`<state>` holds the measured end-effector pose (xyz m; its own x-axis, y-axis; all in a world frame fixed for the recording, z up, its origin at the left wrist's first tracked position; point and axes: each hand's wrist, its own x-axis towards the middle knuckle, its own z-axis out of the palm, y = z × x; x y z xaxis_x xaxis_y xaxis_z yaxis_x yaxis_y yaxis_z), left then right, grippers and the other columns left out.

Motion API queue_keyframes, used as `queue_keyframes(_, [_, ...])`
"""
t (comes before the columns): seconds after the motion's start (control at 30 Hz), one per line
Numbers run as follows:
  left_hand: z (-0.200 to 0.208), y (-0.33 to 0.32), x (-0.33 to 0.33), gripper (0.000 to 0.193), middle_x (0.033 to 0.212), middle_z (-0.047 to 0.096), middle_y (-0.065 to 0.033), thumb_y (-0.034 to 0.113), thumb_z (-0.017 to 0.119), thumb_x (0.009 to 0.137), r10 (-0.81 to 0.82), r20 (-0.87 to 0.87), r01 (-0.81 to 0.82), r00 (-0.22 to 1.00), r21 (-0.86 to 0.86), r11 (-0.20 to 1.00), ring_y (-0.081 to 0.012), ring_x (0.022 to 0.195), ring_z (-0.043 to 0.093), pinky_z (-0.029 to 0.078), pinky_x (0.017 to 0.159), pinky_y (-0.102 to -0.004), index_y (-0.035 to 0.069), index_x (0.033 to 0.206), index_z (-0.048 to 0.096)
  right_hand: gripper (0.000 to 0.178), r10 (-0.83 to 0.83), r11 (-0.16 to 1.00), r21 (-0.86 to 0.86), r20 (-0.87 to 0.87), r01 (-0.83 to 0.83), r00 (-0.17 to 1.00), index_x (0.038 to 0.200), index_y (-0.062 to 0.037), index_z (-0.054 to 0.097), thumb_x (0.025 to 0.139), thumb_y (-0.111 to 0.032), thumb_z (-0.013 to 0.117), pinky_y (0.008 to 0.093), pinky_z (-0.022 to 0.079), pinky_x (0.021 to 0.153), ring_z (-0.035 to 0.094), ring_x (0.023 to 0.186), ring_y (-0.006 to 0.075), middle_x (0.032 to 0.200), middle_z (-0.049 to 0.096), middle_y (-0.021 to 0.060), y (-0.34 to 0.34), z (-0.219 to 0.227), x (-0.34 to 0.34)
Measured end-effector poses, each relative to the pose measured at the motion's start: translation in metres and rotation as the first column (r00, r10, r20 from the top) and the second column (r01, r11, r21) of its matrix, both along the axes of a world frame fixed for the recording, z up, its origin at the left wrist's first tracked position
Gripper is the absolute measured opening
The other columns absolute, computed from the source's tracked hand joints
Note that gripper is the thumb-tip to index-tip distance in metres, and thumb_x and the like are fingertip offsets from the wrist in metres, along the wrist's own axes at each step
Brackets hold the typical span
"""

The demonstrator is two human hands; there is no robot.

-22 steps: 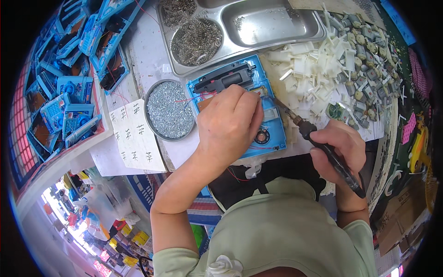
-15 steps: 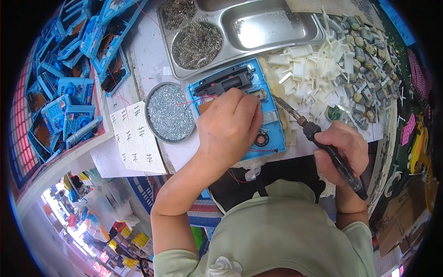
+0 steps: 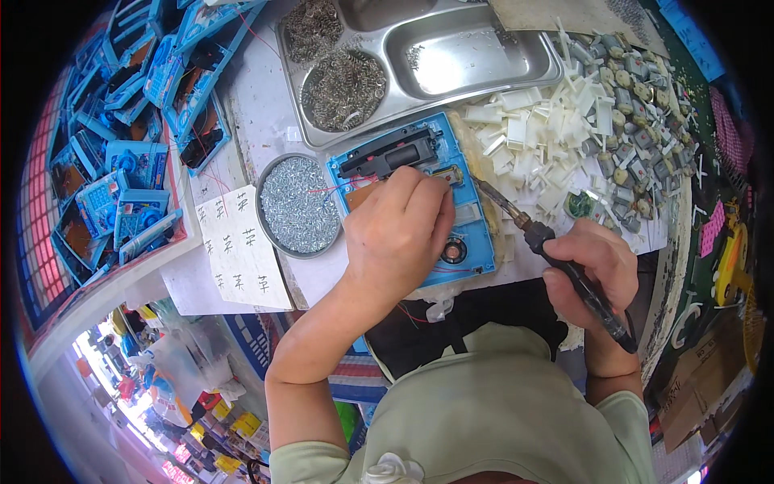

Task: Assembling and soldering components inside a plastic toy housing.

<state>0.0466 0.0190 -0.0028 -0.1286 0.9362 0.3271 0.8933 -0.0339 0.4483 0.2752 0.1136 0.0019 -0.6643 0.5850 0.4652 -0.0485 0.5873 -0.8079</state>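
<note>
A blue plastic casing [image 3: 478, 242] lies open on the bench in front of me. Inside it are a black plastic block [image 3: 395, 153], a small round speaker [image 3: 454, 251] and thin red wires. My left hand [image 3: 397, 234] is over the casing's middle, its thumb and fingers pinched together. The fingers themselves hide whatever is between them. At the casing's right, my right hand [image 3: 595, 266] grips the black handle of a soldering iron [image 3: 534, 231]. The iron slants up and left, with its tip by the casing's right edge, close to the left fingertips.
Left of the casing stands a round dish of small screws [image 3: 298, 206] beside a handwritten paper sheet [image 3: 242, 250]. Behind is a steel compartment tray [image 3: 476, 56] with springs. White plastic parts [image 3: 524, 121] and small motors [image 3: 633, 121] are heaped right. Blue casings [image 3: 133, 173] pile up far left.
The whole view has shifted slightly, so the bench sits a little lower in it. Both hands and the soldering iron keep nearly the same pose over the casing.
</note>
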Motion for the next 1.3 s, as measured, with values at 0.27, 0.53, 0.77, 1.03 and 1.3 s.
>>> queue_keyframes(0.27, [0.000, -0.001, 0.001, 0.020, 0.083, 0.065, -0.0087, -0.002, 0.078, 0.074, 0.013, -0.011, -0.013, 1.000, 0.018, 1.000, -0.0253, 0.070, 0.066, 0.052, 0.060, -0.0332, 0.005, 0.090, 0.069, 0.025, -0.008, 1.000, 0.014, 0.002, 0.008, 1.000, 0.102, 0.0018, 0.068, 0.078, -0.003, 0.075, 0.0314, 0.041, 0.047, 0.054, 0.052, 0.0196, 0.068, 0.062, 0.0060, -0.001, 0.000, 0.001])
queue_keyframes(0.53, [0.000, 0.000, 0.001, 0.021, 0.084, 0.067, -0.0084, -0.002, 0.079, 0.074, 0.000, -0.026, 0.001, 1.000, 0.021, 1.000, -0.0253, 0.071, 0.067, 0.052, 0.061, -0.0336, 0.005, 0.091, 0.069, 0.025, -0.016, 1.000, 0.008, 0.009, 0.016, 1.000, 0.101, 0.0014, 0.068, 0.078, -0.002, 0.075, 0.0319, 0.040, 0.047, 0.054, 0.052, 0.0198, 0.069, 0.062, 0.0066, -0.002, 0.001, 0.003])
queue_keyframes(0.77, [0.000, -0.011, -0.007, 0.025, 0.090, 0.065, -0.0081, 0.009, 0.080, 0.078, 0.000, -0.073, 0.013, 0.997, 0.177, 0.984, -0.0256, 0.075, 0.068, 0.054, 0.064, -0.0321, 0.006, 0.101, 0.071, 0.025, -0.007, 1.000, 0.003, -0.001, 0.007, 1.000, 0.101, 0.0023, 0.068, 0.078, -0.002, 0.075, 0.0316, 0.040, 0.047, 0.053, 0.052, 0.0200, 0.070, 0.063, 0.0073, -0.003, 0.001, 0.002])
queue_keyframes(1.03, [0.016, -0.055, -0.069, 0.022, 0.088, 0.067, -0.0131, 0.016, 0.082, 0.081, 0.183, -0.219, -0.221, 0.958, -0.160, 0.962, -0.0296, 0.076, 0.064, 0.051, 0.068, -0.0366, 0.004, 0.096, 0.070, 0.022, -0.068, 0.998, -0.018, -0.033, 0.068, 0.997, 0.099, 0.0049, 0.067, 0.081, -0.005, 0.075, 0.0289, 0.035, 0.048, 0.049, 0.053, 0.0175, 0.068, 0.059, 0.0076, -0.003, 0.004, -0.001])
queue_keyframes(1.3, [0.013, -0.041, -0.045, 0.012, 0.087, 0.071, -0.0099, -0.002, 0.076, 0.081, 0.072, 0.035, -0.077, 0.997, 0.181, 0.980, -0.0217, 0.076, 0.069, 0.054, 0.065, -0.0296, 0.002, 0.091, 0.072, 0.028, -0.059, 0.998, 0.005, -0.031, 0.060, 0.998, 0.109, 0.0041, 0.065, 0.085, -0.007, 0.074, 0.0267, 0.032, 0.051, 0.047, 0.058, 0.0140, 0.069, 0.054, 0.0059, -0.003, 0.013, -0.009])
